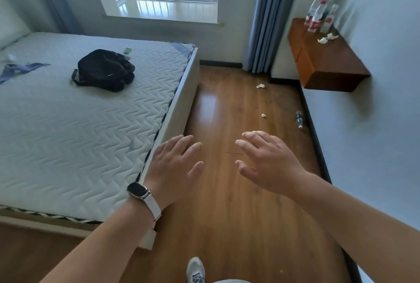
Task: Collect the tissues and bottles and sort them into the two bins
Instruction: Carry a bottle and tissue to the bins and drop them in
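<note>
**Empty hands over the floor, litter ahead**

Above the wooden floor (227, 203), between the bed and the right-hand wall, both hands were held out palm-down with nothing in them. The left hand (175, 164) had its fingers spread and hovered just beside the near corner of the mattress (79, 123); a watch (138, 190) with a pale strap sat on that wrist. The right hand (268, 162) was likewise spread, fingers apart and slightly curled, well apart from any of the litter.

Further along the floor, a crumpled tissue (261, 86) lay near the foot of the blue curtain (266, 21), and a smaller tissue scrap (263, 115) lay between it and the hands. A fallen bottle (299, 119) lay on its side against the dark skirting at the floor's right edge.

On the wall-mounted wooden shelf (336, 62), a cluster of upright bottles (319, 13), some with red caps and red labels, stood at the far end against the wall. Just in front of them, near the shelf's wall-side edge, lay two crumpled tissues (327, 38).

On the mattress, a black backpack (105, 70) rested toward the far edge, a small green object (127, 50) just beyond it and a blue cloth (20, 69) at the left edge. A white shoe (196, 270) showed at the bottom of the view.
</note>
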A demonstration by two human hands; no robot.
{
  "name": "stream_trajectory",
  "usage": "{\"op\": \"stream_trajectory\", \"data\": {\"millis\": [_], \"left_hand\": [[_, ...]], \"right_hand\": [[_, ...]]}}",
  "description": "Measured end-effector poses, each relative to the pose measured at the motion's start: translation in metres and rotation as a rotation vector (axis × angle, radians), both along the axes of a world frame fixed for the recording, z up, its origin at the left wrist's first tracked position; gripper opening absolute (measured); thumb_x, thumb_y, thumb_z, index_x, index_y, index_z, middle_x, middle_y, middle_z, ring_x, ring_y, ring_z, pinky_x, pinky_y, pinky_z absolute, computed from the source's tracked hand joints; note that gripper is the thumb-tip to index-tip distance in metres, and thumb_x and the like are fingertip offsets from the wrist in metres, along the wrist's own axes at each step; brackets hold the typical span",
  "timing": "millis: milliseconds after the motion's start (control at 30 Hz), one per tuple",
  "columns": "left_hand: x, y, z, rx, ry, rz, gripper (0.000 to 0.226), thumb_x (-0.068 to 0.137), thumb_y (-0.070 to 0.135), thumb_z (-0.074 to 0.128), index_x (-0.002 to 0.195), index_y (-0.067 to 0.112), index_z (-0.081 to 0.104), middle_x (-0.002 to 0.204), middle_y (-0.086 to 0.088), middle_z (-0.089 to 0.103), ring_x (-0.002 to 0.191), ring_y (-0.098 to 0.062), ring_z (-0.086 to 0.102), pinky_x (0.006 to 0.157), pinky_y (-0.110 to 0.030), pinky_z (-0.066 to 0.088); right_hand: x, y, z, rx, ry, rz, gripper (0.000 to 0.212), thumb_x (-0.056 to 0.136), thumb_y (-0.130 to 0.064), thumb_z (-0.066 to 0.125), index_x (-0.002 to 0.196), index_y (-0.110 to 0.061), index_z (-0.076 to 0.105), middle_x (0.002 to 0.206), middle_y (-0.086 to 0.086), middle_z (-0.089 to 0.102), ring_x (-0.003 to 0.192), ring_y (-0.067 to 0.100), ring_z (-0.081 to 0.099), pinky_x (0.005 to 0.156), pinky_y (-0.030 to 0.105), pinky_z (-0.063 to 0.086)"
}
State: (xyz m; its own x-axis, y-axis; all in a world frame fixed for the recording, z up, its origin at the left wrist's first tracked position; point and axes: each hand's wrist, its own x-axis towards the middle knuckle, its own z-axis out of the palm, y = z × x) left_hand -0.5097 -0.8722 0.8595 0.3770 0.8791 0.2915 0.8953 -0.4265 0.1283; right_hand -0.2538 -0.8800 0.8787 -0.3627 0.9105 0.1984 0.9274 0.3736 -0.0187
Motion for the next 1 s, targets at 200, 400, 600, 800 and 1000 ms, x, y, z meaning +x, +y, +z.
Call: {"op": "stream_trajectory", "data": {"millis": [200,400,600,800,1000], "left_hand": [[-0.013,0.085,-0.001,0.042,-0.010,-0.127,0.046,0.087,0.045,0.049,0.126,0.022,0.059,0.134,-0.003,0.057,0.126,-0.025,0.049,0.099,-0.046,0.042],[-0.002,0.149,-0.013,-0.006,0.000,-0.199,0.045,0.088,0.047,0.046,0.125,0.024,0.058,0.134,-0.002,0.056,0.128,-0.024,0.047,0.102,-0.044,0.039],[0.029,0.214,-0.021,0.001,0.014,-0.224,0.042,0.087,0.046,0.048,0.122,0.024,0.059,0.132,-0.002,0.058,0.126,-0.024,0.047,0.101,-0.042,0.039],[0.084,0.299,-0.028,-0.046,0.081,-0.217,0.041,0.087,0.045,0.046,0.120,0.024,0.058,0.132,0.000,0.057,0.125,-0.023,0.048,0.101,-0.042,0.040],[0.171,0.388,-0.025,-0.058,0.135,-0.290,0.042,0.089,0.046,0.045,0.122,0.025,0.058,0.133,0.001,0.056,0.126,-0.023,0.049,0.102,-0.042,0.039]], "right_hand": [[-0.010,0.046,0.008,0.016,0.032,-0.155,0.056,0.087,-0.053,0.040,0.125,-0.018,0.061,0.132,0.005,0.057,0.125,0.024,0.049,0.096,0.042,0.043],[0.006,0.088,0.007,-0.048,0.009,-0.253,0.059,0.088,-0.056,0.035,0.131,-0.020,0.056,0.137,0.003,0.053,0.130,0.022,0.043,0.101,0.041,0.038],[0.038,0.153,-0.008,-0.060,0.021,-0.258,0.057,0.090,-0.055,0.036,0.132,-0.021,0.054,0.139,0.004,0.051,0.131,0.023,0.043,0.103,0.043,0.037],[0.098,0.245,-0.025,0.029,0.076,-0.255,0.056,0.087,-0.053,0.039,0.121,-0.016,0.063,0.127,0.008,0.060,0.119,0.026,0.053,0.093,0.041,0.044],[0.183,0.322,-0.030,0.038,0.102,-0.296,0.054,0.087,-0.051,0.041,0.119,-0.014,0.064,0.124,0.009,0.061,0.116,0.027,0.054,0.090,0.041,0.046]]}}
